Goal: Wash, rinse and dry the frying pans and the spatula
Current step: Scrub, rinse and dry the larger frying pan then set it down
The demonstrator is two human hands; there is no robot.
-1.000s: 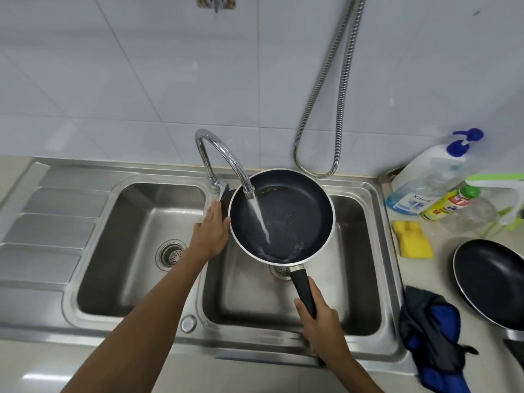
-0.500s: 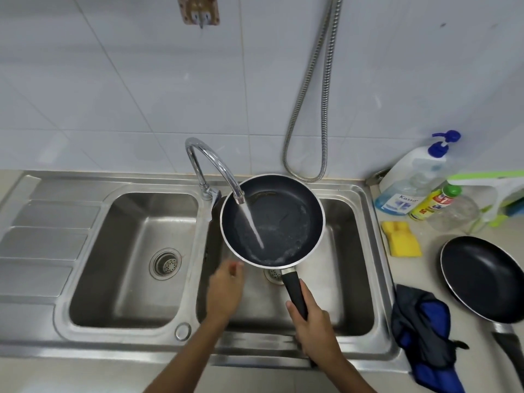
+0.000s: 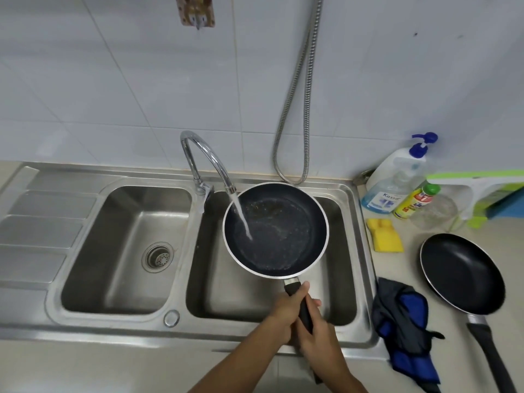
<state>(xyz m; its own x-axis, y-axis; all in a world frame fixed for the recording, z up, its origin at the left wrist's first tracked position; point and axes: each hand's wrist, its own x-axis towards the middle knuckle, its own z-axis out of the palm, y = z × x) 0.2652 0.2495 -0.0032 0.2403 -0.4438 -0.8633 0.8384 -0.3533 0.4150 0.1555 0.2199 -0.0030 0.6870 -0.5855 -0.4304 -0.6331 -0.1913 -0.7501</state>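
A black frying pan (image 3: 280,234) with a silver rim hangs over the right sink basin (image 3: 344,282), under running water from the tap (image 3: 204,154). Greasy specks show on its far inner side. Both hands grip its black handle: my left hand (image 3: 285,313) from the left, my right hand (image 3: 319,333) from the right and lower down. A second black frying pan (image 3: 462,273) lies on the counter at the right, handle pointing toward me. No spatula is in view.
A yellow sponge (image 3: 385,235) lies beside the sink. A blue and dark cloth (image 3: 405,324) sits at the counter's front right. A pump soap bottle (image 3: 397,177), a yellow bottle (image 3: 414,201) and a green-and-white rack (image 3: 476,188) stand at the back right. The left basin (image 3: 124,251) holds nothing.
My left hand left the tap base, came back toward me and closed on the pan handle next to my right hand. The pan stayed under the stream.
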